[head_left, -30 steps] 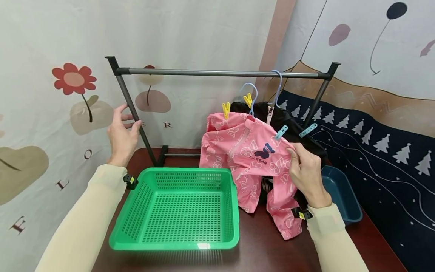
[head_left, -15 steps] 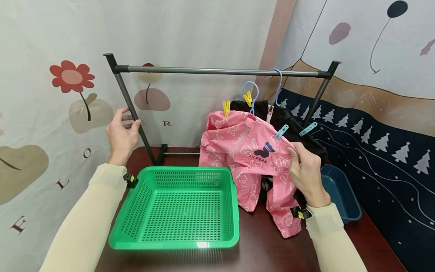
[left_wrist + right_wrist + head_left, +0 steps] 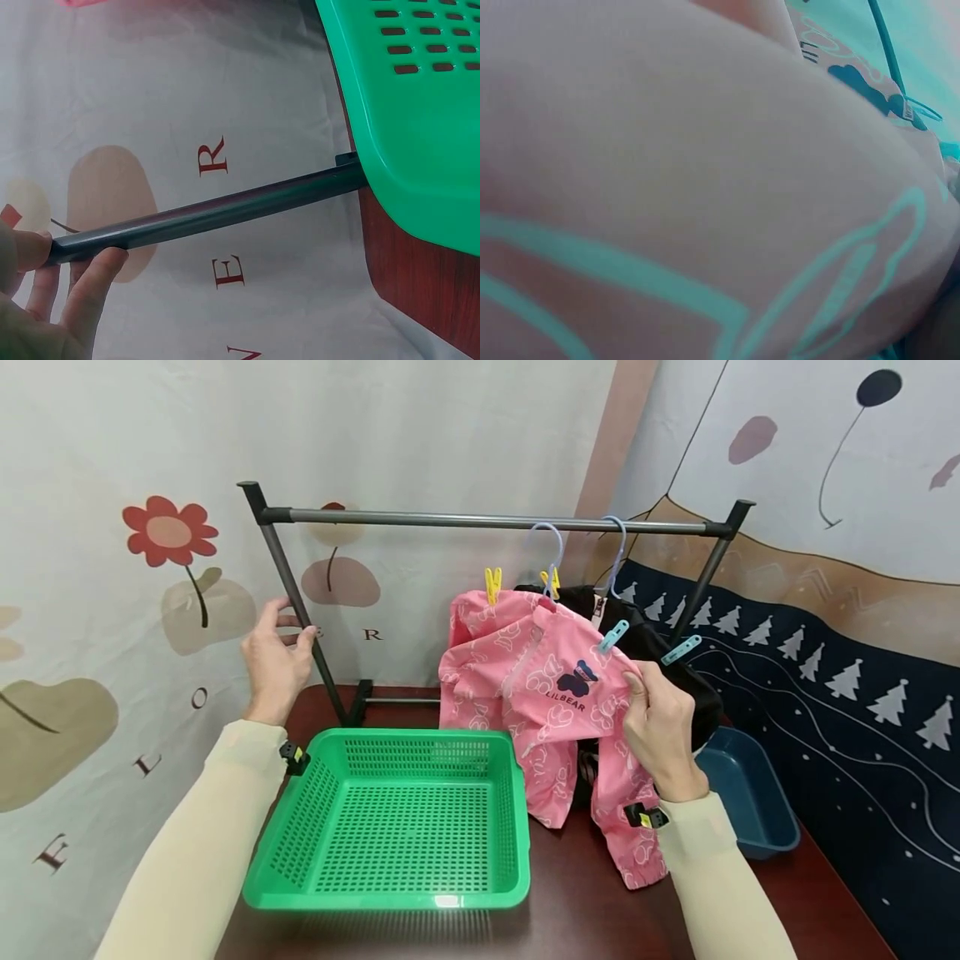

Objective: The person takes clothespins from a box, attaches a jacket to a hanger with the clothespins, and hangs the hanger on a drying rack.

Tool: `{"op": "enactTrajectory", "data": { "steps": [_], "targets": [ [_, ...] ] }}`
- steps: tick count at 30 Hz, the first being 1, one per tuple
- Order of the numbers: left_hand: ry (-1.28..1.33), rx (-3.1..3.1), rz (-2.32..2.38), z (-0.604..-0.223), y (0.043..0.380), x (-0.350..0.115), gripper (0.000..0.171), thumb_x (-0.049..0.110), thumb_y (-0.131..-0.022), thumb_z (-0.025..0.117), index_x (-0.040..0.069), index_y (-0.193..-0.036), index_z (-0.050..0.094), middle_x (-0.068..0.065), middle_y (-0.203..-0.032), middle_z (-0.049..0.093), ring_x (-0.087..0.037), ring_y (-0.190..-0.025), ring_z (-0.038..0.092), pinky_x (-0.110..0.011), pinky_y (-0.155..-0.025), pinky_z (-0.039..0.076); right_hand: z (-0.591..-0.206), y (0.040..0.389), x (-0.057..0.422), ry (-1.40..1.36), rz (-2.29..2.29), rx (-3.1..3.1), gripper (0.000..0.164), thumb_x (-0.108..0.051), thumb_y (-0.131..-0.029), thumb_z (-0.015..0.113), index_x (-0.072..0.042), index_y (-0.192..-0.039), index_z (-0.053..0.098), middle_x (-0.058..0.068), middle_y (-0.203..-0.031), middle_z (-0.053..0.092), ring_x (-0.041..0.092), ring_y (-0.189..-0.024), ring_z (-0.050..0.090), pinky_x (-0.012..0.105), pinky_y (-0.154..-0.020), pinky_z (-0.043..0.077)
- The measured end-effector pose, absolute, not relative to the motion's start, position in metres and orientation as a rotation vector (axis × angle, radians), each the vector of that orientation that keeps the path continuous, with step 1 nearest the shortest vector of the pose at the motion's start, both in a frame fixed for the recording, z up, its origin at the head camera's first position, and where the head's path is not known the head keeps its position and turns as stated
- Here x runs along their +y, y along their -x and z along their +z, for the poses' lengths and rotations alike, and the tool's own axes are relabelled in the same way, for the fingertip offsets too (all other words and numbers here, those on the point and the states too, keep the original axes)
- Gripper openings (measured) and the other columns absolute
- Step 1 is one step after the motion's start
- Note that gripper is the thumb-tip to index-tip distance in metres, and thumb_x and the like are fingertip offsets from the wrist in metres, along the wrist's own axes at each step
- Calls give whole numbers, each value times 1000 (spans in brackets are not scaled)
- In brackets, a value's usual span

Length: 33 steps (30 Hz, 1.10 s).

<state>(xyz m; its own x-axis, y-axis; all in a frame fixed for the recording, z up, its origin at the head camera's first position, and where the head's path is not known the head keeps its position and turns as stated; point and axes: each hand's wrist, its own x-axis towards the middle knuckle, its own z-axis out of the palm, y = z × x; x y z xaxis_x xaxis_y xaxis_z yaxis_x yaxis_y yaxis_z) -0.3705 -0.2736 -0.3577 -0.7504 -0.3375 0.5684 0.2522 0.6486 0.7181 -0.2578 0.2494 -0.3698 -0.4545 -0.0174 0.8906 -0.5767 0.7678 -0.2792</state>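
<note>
My left hand (image 3: 276, 664) holds the left post of the grey clothes rack (image 3: 420, 518), thumb on one side and fingers on the other; the left wrist view shows these fingertips (image 3: 112, 259) against the post. With my right hand (image 3: 663, 722) I pinch the upper sleeve of a pink child's jacket (image 3: 525, 672). The jacket is on a lilac hanger (image 3: 557, 545) whose hook overlaps the rail in the head view. A yellow clothespin (image 3: 492, 585) and a blue clothespin (image 3: 613, 636) sit on its shoulders. Pink cloth (image 3: 705, 165) fills most of the right wrist view.
Behind the pink jacket, a black jacket (image 3: 686, 693) hangs from the rail on another lilac hanger (image 3: 618, 556), with clothespins. A green basket (image 3: 386, 902) stands at the front on the dark red table (image 3: 570, 902). A blue basin (image 3: 750, 793) is at the right.
The pink jacket and its hanger have risen and shifted slightly left with my right hand, bringing the hook up to the rail. My left hand keeps its hold on the post.
</note>
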Motion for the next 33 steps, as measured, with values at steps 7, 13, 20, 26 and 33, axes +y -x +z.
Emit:
{"op": "enactTrajectory", "data": {
  "steps": [7,13,20,26,33],
  "targets": [
    [-63,-2158,-1086,-360,371,-273,51,15,-114,75,17,-163,63,-16,-141,82,-42,-120,85,-3,-77,43,-363,271,235,-443,735,-1901,18,-8,-117,67,9,-120,72,22,-81,67,30,-62,58,21,-64,38],
    [-65,-2165,-1081,-358,369,-271,50,15,-114,75,17,-163,63,-17,-141,82,-40,-120,86,-4,-78,45,-355,285,222,-444,762,-1882,23,-12,-118,65,10,-122,71,23,-81,66,34,-63,60,23,-65,38],
    [-59,-2162,-1069,-359,369,-271,49,16,-114,75,16,-162,64,-17,-141,82,-40,-119,86,-7,-80,49,-342,299,205,-437,768,-1875,27,-17,-119,64,9,-121,70,25,-85,69,37,-69,66,22,-69,48],
    [-46,-2148,-1066,-360,370,-270,47,16,-114,74,14,-161,65,-17,-140,82,-40,-118,86,-5,-80,46,-341,310,193,-470,750,-1907,27,-19,-120,62,8,-122,69,27,-88,72,40,-72,71,45,-66,58],
    [-57,-2149,-1054,-361,372,-271,48,16,-114,75,15,-161,64,-15,-140,83,-37,-119,87,-13,-85,56,-352,317,185,-537,762,-1967,25,-16,-121,61,7,-124,69,25,-93,72,38,-77,72,50,-71,61]
  ]
}}
